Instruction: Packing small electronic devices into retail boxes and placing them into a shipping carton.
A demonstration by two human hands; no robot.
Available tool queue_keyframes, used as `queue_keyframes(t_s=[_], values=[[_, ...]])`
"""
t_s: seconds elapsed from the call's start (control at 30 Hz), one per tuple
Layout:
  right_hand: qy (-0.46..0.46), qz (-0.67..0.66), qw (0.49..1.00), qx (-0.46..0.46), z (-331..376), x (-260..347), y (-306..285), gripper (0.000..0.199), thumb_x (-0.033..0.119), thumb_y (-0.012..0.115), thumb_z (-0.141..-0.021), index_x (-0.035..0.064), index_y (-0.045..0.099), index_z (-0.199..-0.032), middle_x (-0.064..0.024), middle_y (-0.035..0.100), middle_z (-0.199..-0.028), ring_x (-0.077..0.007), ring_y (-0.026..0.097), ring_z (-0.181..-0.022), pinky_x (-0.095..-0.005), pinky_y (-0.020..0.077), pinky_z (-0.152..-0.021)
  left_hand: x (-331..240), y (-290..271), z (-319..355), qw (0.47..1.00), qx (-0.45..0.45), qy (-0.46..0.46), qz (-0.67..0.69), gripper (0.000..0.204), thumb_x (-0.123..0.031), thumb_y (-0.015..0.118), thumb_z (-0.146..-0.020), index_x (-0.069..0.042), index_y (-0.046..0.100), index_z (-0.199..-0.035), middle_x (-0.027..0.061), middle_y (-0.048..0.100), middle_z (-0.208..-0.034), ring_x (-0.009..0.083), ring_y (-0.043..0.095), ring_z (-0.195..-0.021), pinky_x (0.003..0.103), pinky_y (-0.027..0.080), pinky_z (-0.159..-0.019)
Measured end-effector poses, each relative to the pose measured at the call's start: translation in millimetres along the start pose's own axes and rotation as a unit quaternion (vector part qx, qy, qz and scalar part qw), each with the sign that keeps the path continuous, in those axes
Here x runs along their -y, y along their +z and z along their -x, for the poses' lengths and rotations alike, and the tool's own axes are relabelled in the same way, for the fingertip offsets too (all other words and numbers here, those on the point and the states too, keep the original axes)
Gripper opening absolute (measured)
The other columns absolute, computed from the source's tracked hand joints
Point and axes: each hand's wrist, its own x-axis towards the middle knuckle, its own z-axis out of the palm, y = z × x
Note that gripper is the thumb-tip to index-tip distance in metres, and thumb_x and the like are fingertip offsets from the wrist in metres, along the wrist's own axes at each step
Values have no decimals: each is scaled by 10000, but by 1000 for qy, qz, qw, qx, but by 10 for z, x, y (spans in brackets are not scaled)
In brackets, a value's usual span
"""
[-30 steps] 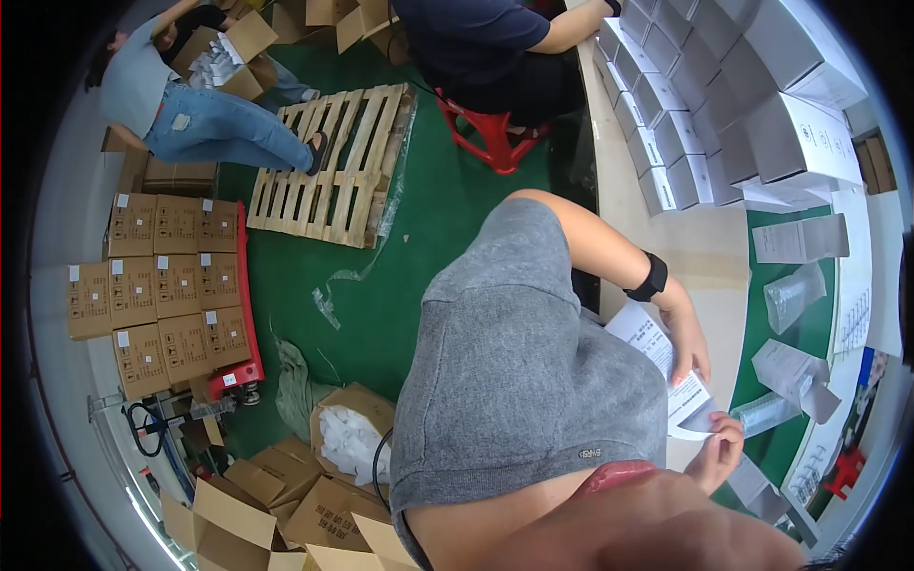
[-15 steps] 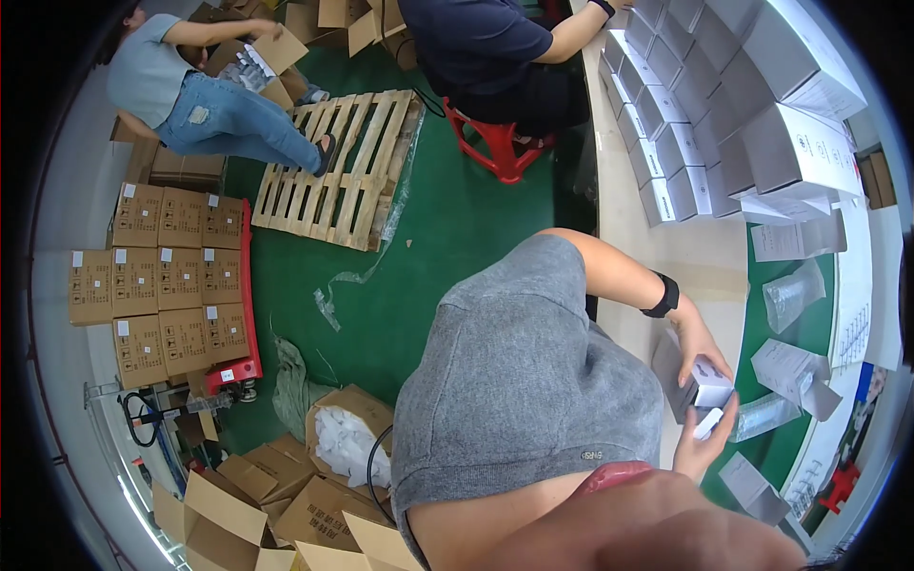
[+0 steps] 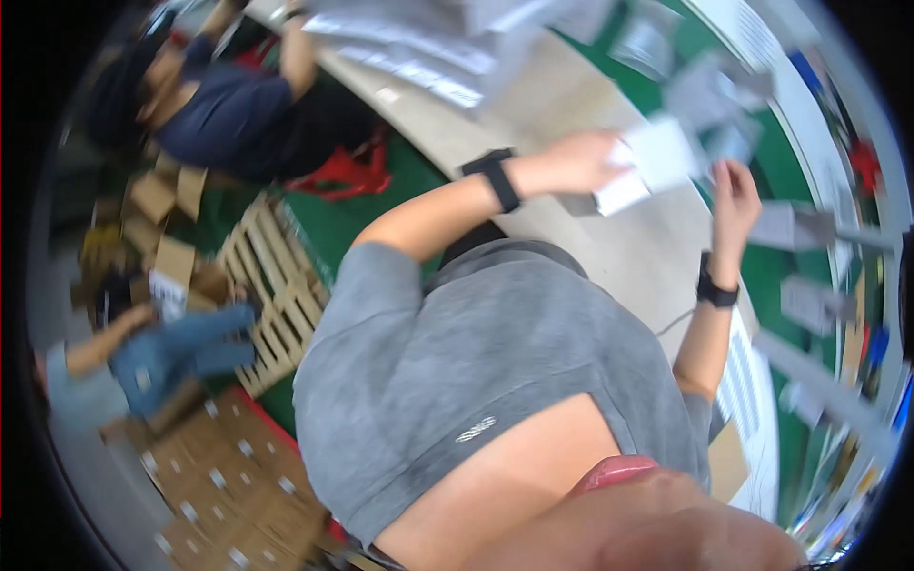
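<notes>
The view is motion-blurred. My left hand [image 3: 583,157], with a black band on its wrist, is closed on a white flat carton piece [image 3: 652,164] above the beige table [image 3: 609,243]. My right hand [image 3: 735,198], also with a black wristband, is raised just right of that piece with its fingers pointing up. The blur hides whether they hold anything. My grey shirt fills the middle of the picture.
Several white and grey flat cartons [image 3: 428,57] lie across the table's far side and right edge. A person in dark blue [image 3: 228,119] sits at the upper left. A wooden pallet [image 3: 276,285], a person in jeans [image 3: 162,352] and brown boxes [image 3: 219,466] are on the green floor.
The view has swung and tilted sharply, with heavy blur. My hands have gone from together on a small white box to apart, the left one carrying a white piece.
</notes>
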Motion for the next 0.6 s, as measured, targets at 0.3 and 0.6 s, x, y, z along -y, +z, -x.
queue_keyframes(t_s=[0.3,0.6], values=[[-366,122,899,206,750,661,110,297,46,656,-673,16,570,-955,-143,560,-1028,-324,559,-947,-415,477,-786,-34,-255,-70,991,76,-81,73,345,-288,416,-913,6,592,-954,178,621,-852,305,584,-748,335,451,-664],[-338,154,918,141,1088,116,33,246,75,644,-677,14,560,-900,-127,568,-990,-292,561,-949,-367,489,-762,-113,-156,135,920,-215,184,-269,187,-216,558,-819,-55,600,-906,121,590,-971,291,545,-878,358,458,-739]])
